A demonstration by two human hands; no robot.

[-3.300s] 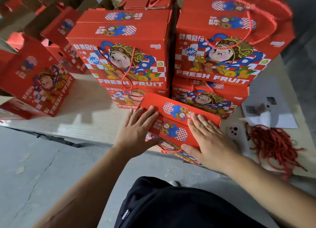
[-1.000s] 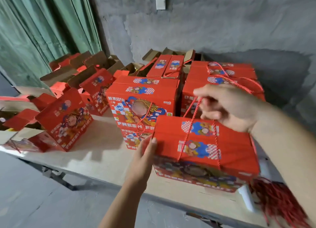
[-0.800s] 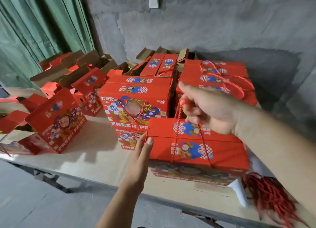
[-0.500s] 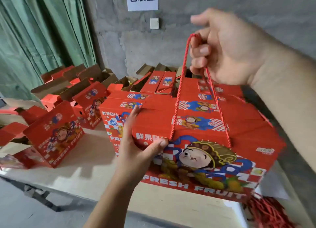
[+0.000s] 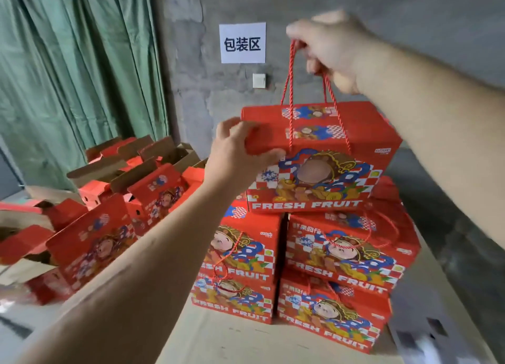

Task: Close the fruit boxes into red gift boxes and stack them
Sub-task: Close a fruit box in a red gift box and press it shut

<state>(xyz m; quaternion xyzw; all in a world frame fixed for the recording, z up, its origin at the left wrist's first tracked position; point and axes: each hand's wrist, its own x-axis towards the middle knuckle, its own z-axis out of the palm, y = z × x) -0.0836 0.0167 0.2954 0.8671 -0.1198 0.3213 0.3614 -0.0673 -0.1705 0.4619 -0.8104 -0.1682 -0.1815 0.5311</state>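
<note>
— Look there: a closed red cardboard gift box (image 5: 328, 156) with a cartoon figure on blue swirls and red-white checks, up in the air just over the stacked red boxes (image 5: 300, 270) on the pale tabletop (image 5: 232, 339).

— And the print on its front?

— "FRESH FRUIT" in white capitals along the bottom edge, a small white logo at the upper right corner, too small to read. Same words on the boxes in the stack, two high, side by side.

— How is it carried?

— By its twisted red rope handle (image 5: 291, 90). The right hand (image 5: 330, 52) is raised high, arm stretched forward, fingers clenched round the top of the cords. The left hand (image 5: 237, 150) grips the box's upper left corner, thumb on the front face, fingers curled over the top.

— What's around them?

— Open red cardboard cartons (image 5: 131, 189) with brown flaps crowd the left of the table. Behind, a green curtain (image 5: 76, 71), and on the grey concrete wall (image 5: 410, 14) a white paper sign (image 5: 242, 43) reading "包装区", a white wall switch (image 5: 259, 80) beneath it.
</note>
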